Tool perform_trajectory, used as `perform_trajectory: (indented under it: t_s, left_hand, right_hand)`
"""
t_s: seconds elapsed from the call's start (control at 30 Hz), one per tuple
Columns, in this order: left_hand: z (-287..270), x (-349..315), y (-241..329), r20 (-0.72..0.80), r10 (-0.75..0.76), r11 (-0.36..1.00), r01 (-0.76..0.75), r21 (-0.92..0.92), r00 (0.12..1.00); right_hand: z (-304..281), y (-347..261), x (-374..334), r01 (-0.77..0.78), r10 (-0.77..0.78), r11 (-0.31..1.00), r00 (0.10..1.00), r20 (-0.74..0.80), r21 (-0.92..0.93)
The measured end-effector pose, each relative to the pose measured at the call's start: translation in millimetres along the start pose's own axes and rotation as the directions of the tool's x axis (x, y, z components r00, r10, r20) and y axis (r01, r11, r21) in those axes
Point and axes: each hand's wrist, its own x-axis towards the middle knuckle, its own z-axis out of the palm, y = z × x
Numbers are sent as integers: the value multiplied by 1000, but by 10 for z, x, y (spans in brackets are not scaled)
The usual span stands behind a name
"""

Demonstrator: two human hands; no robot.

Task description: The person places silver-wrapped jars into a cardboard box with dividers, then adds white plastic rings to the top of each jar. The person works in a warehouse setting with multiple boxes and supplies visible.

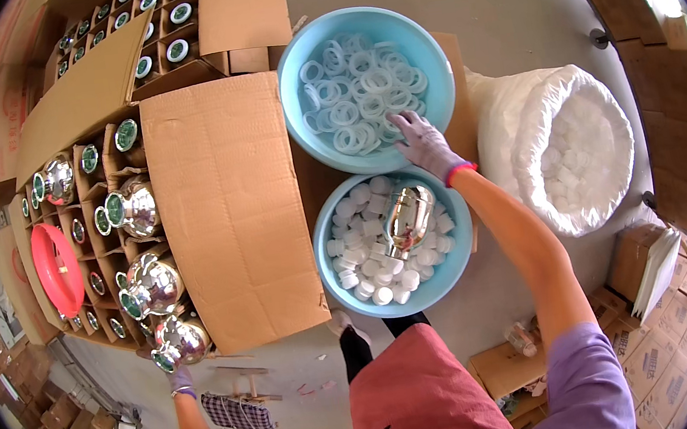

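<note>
My right hand (428, 146), in a pale glove with a red band at the wrist, reaches over the near rim of a blue basin (288, 58). Its fingers are apart, with their tips at the translucent rings (362, 83) inside. Low on the left, my gloved left hand (179, 380) is closed around a silvered glass flask liner (181, 341); that liner partly hides the fingers. A second blue basin (331, 289), nearer me, holds white plastic pieces (366, 259). Another silvered flask liner (409, 219) lies tilted on top of them.
A divided carton (87, 220) on the left holds several silvered liners, with a red ring-shaped tray (57, 268) on top. Its cardboard flap (232, 211) reaches toward the basins. To the right stands a white sack (515, 142) of white pieces. A checked stool (237, 412) sits below.
</note>
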Motion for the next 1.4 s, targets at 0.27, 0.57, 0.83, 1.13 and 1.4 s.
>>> perform_trajectory:
  t_s: [0.27,0.57,0.83,1.13,1.4]
  left_hand:
    - [-184,-256,12,-28,13,997,-10,82,1000]
    - [-82,-158,-293,-14,10,982,-8,191,1000]
    - [192,-39,-534,-5,86,934,-78,349,996]
    - [466,18,-714,112,325,669,-311,675,939]
    - [761,-418,-1029,382,447,34,-442,896,809]
  right_hand:
    - [712,-750,889,-564,583,811,800,143,-154]
    - [499,101,542,-208,211,975,977,-37,77]
    - [79,-68,202,-268,419,501,907,40,823]
    - [-533,-463,-115,12,394,-18,919,-4,1000]
    - [-1075,-2752,-1026,282,35,711,901,-433,644]
